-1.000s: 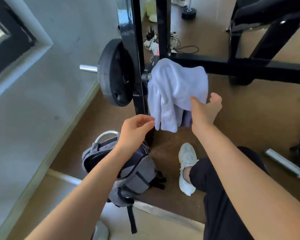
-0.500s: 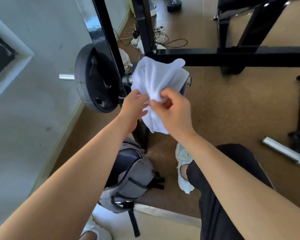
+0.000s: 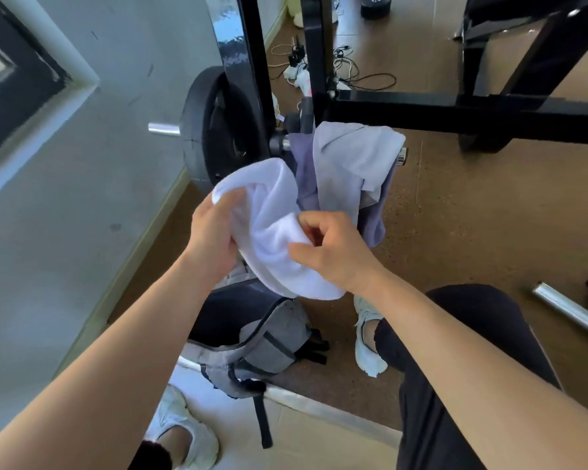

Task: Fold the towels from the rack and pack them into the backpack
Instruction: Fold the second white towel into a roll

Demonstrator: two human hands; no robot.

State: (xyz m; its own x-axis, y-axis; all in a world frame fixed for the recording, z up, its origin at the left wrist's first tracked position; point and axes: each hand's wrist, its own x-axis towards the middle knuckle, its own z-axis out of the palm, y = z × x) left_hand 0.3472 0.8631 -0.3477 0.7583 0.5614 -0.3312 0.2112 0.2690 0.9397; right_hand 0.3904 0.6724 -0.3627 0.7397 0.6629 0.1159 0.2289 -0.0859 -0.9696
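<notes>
A bunched white towel (image 3: 279, 239) hangs in the air between both hands, off the bar. My left hand (image 3: 214, 232) grips its upper left edge. My right hand (image 3: 330, 252) pinches its right side with curled fingers. Behind it, a pale lilac towel (image 3: 350, 157) and a darker purple towel (image 3: 306, 178) stay draped over the barbell (image 3: 162, 128) on the black rack (image 3: 241, 62). A grey backpack (image 3: 269, 340) lies open on the floor directly under the white towel, between my feet.
A black weight plate (image 3: 214, 123) sits on the bar left of the rack upright. The rack's crossbeam (image 3: 455, 113) runs right. Cables and a power strip (image 3: 302, 69) lie behind. A loose steel bar (image 3: 571, 313) rests on the floor at right. The grey wall is close on the left.
Both hands took hold of the white towel and pulled it off the bar toward me, uncovering the lilac and purple towels beneath it.
</notes>
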